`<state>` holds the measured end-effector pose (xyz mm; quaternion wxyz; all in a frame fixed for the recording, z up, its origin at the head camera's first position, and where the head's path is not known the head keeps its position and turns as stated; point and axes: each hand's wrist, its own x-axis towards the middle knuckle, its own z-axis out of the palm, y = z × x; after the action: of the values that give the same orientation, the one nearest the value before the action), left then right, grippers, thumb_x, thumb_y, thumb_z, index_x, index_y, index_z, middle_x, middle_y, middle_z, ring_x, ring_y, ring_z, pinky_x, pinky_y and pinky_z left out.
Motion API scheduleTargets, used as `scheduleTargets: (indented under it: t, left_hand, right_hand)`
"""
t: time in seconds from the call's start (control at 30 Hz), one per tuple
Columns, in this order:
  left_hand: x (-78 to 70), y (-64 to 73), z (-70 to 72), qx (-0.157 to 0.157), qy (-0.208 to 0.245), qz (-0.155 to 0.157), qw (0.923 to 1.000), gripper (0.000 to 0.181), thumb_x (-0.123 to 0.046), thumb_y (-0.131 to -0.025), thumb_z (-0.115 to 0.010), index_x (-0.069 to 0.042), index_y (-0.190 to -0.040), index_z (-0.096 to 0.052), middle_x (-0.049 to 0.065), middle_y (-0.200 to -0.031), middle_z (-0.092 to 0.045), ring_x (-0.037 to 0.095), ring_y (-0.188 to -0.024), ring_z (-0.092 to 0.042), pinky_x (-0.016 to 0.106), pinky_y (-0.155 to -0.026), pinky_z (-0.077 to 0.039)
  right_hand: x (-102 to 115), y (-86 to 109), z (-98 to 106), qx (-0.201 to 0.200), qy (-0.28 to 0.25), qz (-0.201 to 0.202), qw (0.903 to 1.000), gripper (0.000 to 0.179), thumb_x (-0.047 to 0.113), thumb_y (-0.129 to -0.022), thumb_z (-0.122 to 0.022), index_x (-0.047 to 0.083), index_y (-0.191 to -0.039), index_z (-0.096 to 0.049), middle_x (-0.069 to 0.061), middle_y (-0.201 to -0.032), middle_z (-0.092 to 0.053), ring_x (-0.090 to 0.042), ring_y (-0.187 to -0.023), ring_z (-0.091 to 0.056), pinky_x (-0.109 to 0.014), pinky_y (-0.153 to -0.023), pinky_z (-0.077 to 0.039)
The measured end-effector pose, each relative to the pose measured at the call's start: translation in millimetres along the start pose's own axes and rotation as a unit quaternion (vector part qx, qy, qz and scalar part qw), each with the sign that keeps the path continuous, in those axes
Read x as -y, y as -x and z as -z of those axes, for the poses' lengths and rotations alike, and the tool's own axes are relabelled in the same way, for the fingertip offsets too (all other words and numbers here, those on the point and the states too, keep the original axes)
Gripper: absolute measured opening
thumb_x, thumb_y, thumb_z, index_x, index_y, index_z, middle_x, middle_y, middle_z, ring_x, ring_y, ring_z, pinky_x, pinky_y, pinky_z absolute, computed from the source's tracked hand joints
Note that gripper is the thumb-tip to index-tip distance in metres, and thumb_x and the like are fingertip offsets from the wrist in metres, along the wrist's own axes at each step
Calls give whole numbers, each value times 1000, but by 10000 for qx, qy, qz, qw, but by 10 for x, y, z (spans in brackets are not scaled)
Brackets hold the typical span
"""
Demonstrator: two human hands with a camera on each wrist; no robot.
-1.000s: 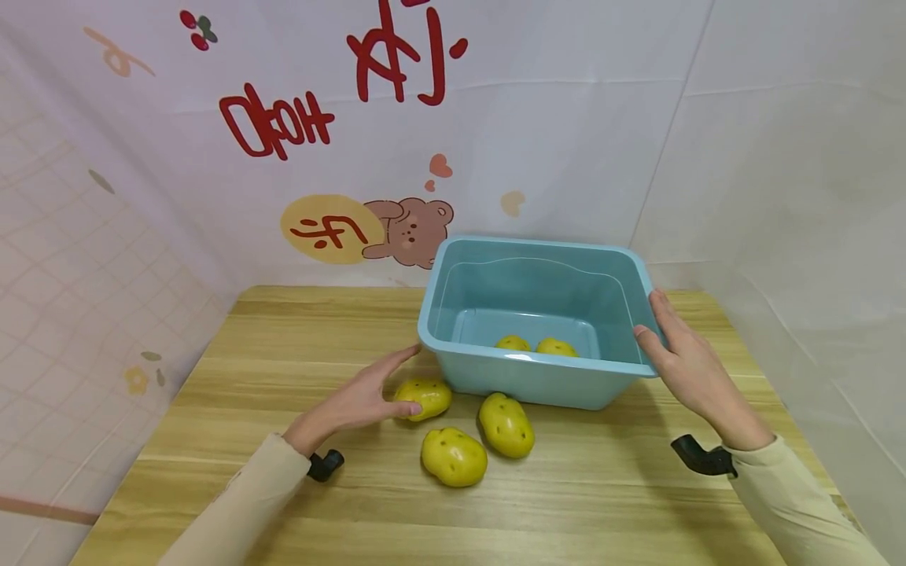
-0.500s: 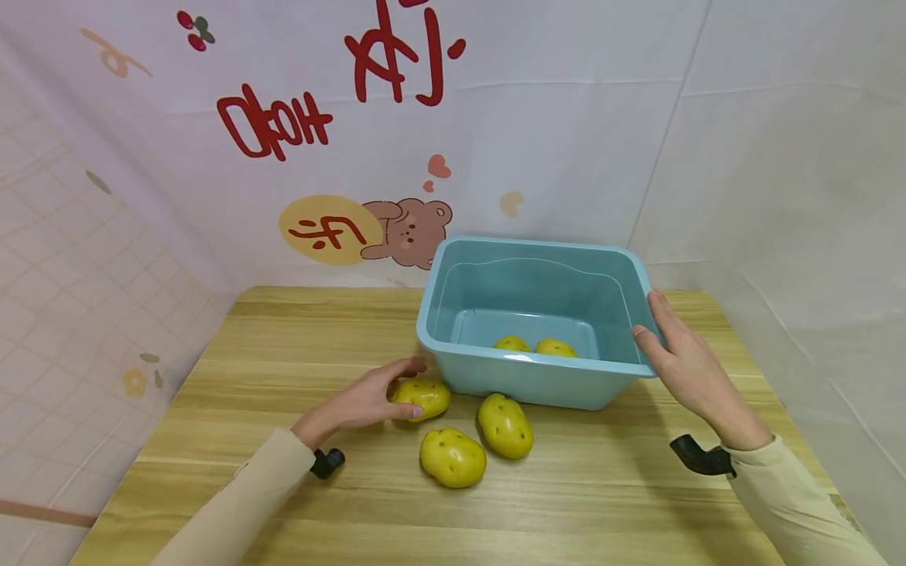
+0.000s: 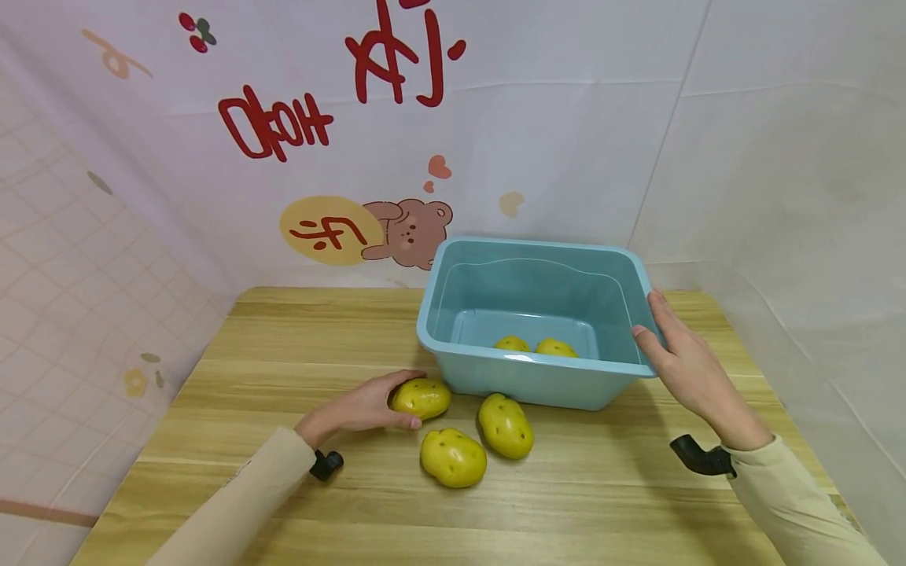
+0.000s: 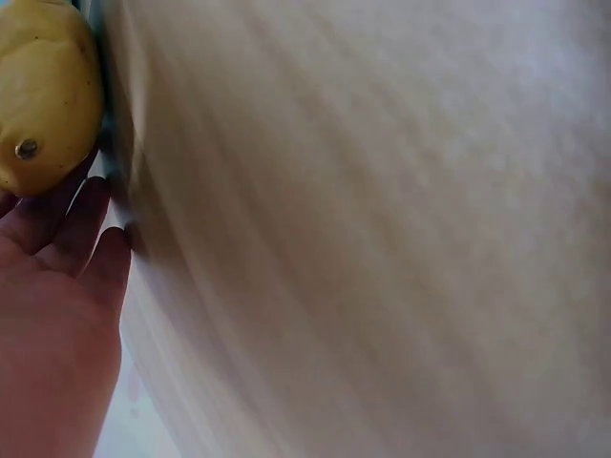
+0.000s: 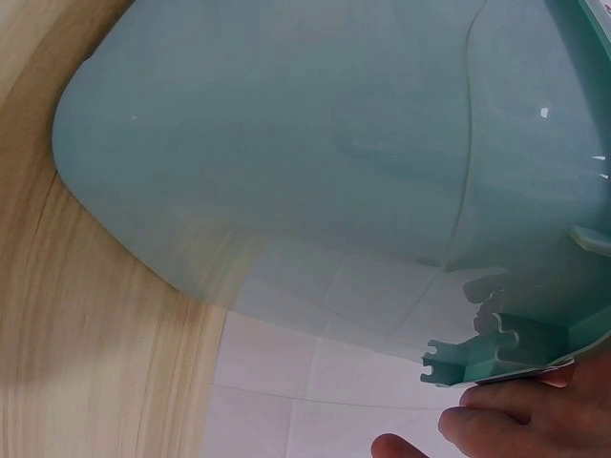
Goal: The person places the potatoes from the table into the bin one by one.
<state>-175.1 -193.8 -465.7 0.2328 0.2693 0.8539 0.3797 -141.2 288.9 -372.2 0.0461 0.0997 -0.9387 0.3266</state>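
My left hand (image 3: pixel 357 405) holds a yellow potato (image 3: pixel 423 398) on the table, the thumb along its near side and the fingers at its far side. In the left wrist view, the fingers of that hand (image 4: pixel 57 315) lie around the lower end of the potato (image 4: pixel 46 95). A light blue plastic bin (image 3: pixel 545 385) stands just behind it. My right hand (image 3: pixel 690 365) grips the bin's right rim, thumb on the inner side and fingers outside. Two potatoes lie in the bin, one on the left (image 3: pixel 512 343) and one on the right (image 3: pixel 557 347), partly hidden by the front wall.
Two more potatoes, a front one (image 3: pixel 454 458) and another by the bin (image 3: pixel 506 427), lie on the wooden table (image 3: pixel 297 338). A white printed sheet (image 3: pixel 566 141) hangs behind the table, with pale sheets at both sides.
My left fingers have come down from beside the bin and closed in around the far side of the potato; the thumb has slid lower. The right hand and the bin have stayed put.
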Motion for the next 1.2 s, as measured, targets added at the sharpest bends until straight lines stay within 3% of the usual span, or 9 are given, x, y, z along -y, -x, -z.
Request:
scheduleTargets:
  t: [0.6,1.2]
  left_hand:
    - [-77,27,-49,-473,-247,-197,9984,77,-25,-87,-85,-2,-151,-47,11,-144,-57,24,-123,-57,50,-108,-45]
    - [-263,303,-41,-959,-27,-71,9954,81,-22,-85,-87,-8,-154,-46,8,-153,-51,29,-134,-52,55,-113,-41]
  right_hand:
    - [-9,0,-14,28,-55,-34,10000,71,37,-112,-38,4,-165,-5,-17,-172,-1,-46,-156,-6,-66,-121,-9]
    - [5,9,-19,43,-154,-50,9999,70,36,-112,-38,5,-166,-4,-17,-172,0,-47,-155,-5,-67,-121,-8]
